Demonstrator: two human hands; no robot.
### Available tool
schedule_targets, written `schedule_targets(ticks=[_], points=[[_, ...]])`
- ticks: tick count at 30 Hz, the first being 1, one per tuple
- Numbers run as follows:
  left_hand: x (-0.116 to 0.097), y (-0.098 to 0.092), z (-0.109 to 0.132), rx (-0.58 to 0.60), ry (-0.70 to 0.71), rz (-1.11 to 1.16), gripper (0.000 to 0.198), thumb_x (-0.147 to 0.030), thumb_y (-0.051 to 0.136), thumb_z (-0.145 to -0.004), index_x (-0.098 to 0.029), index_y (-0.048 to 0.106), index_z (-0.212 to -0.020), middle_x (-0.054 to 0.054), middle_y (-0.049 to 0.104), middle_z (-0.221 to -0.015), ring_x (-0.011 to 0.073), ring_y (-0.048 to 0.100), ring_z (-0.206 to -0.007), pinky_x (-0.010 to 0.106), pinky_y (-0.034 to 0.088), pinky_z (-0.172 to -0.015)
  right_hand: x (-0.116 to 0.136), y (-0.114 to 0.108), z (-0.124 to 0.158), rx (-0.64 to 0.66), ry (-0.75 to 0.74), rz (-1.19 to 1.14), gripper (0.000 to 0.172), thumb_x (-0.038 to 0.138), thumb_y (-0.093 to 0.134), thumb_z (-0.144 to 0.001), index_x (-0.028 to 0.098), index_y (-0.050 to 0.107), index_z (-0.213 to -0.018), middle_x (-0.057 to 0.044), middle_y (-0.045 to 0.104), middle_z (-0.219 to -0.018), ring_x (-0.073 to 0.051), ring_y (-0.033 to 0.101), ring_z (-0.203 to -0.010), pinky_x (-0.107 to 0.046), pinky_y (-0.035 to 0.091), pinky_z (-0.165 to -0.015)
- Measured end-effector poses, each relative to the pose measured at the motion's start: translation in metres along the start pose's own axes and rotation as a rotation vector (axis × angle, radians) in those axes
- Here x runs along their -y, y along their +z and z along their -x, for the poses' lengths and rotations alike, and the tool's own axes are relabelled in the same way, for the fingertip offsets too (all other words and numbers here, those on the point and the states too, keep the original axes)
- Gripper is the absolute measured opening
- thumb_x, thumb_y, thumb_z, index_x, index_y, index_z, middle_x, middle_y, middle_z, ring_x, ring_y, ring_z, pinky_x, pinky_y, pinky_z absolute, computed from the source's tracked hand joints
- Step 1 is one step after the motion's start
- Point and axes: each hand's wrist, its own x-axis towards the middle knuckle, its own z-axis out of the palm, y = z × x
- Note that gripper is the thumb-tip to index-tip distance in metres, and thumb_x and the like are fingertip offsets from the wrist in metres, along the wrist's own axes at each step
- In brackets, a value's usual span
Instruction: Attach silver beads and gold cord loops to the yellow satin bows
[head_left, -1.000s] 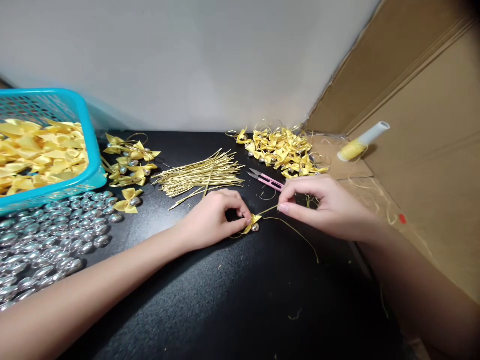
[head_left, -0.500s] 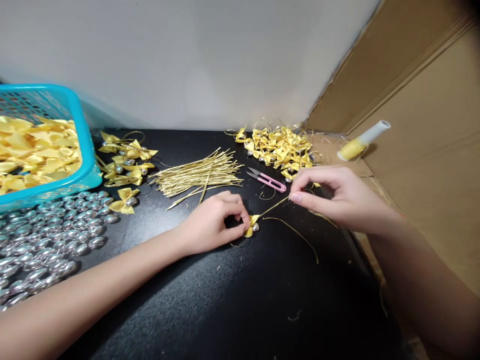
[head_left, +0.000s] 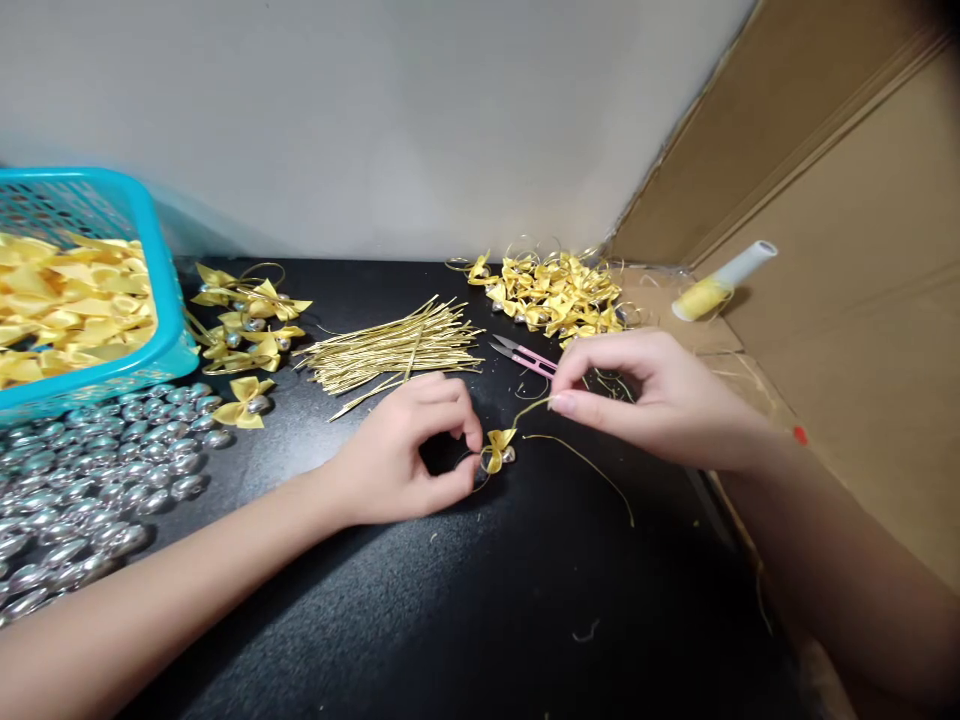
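Observation:
A small yellow ribbon bow [head_left: 498, 448] with a silver bead [head_left: 509, 454] lies on the black table between my hands. My left hand [head_left: 416, 450] is at the bow's left side, thumb and forefinger closed around a thin gold cord loop beside it. Pinched in my right hand [head_left: 637, 395] is the end of a gold cord [head_left: 531, 408] that runs up from the bow and sags in a slight curve. Behind my right fingers lie pink-handled thread snips [head_left: 525, 356], their grip partly covered. A loose gold cord [head_left: 592, 465] curves across the table below my right hand.
A bundle of cut gold cords [head_left: 397, 345] lies behind my left hand. Finished-looking bows with beads [head_left: 559, 290] are heaped at the back. Left stand a blue basket [head_left: 169, 310] of bows and many silver beads [head_left: 112, 490]. Cardboard [head_left: 847, 200] walls the right.
My left fingers have slid left off the bow, baring it. My right hand has moved left toward the bow, and the cord it holds has gone from taut to slack.

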Motion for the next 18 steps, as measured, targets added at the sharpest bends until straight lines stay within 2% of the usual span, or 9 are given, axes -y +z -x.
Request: schedule_targets(ticks=[2,6,11,18], points=[[-0.006,0.005,0.005,-0.009,0.049,-0.094,0.008,-0.026,0.062,-0.08,-0.019,0.061,-0.075,0.001,0.058,-0.073,0.0163,0.048,-0.069,0.03,0.036,-0.064,0.002,0.002,-0.004,0.014,-0.032,0.003,0.012,0.023,0.06,-0.086,0.018,0.063,-0.075,0.001,0.067,-0.076,-0.012,0.06,-0.072,-0.025,0.046,-0.069],[-0.017,0.019,0.013,0.012,-0.016,-0.346,0.018,-0.037,0.061,-0.083,-0.018,0.061,-0.081,0.003,0.058,-0.077,0.019,0.046,-0.071,0.032,0.032,-0.062,0.001,0.006,-0.008,-0.002,-0.048,0.0,0.011,0.022,0.06,-0.085,0.018,0.063,-0.075,0.0,0.067,-0.077,-0.012,0.061,-0.073,-0.025,0.046,-0.07],[-0.024,0.027,0.013,-0.009,-0.025,-0.539,0.018,-0.032,0.056,-0.087,-0.017,0.059,-0.078,0.004,0.057,-0.076,0.0198,0.045,-0.07,0.034,0.03,-0.061,-0.002,0.008,-0.007,-0.012,-0.049,-0.005,0.011,0.02,0.06,-0.085,0.018,0.063,-0.075,0.001,0.065,-0.074,-0.012,0.059,-0.07,-0.024,0.045,-0.068],[-0.026,0.027,0.006,-0.017,0.036,-0.658,0.019,-0.025,0.053,-0.088,-0.018,0.061,-0.072,0.003,0.057,-0.069,0.02,0.045,-0.068,0.035,0.028,-0.06,-0.003,0.009,-0.006,-0.015,-0.043,-0.024,0.011,0.02,0.06,-0.085,0.017,0.063,-0.075,0.001,0.066,-0.075,-0.011,0.059,-0.071,-0.023,0.045,-0.068]])
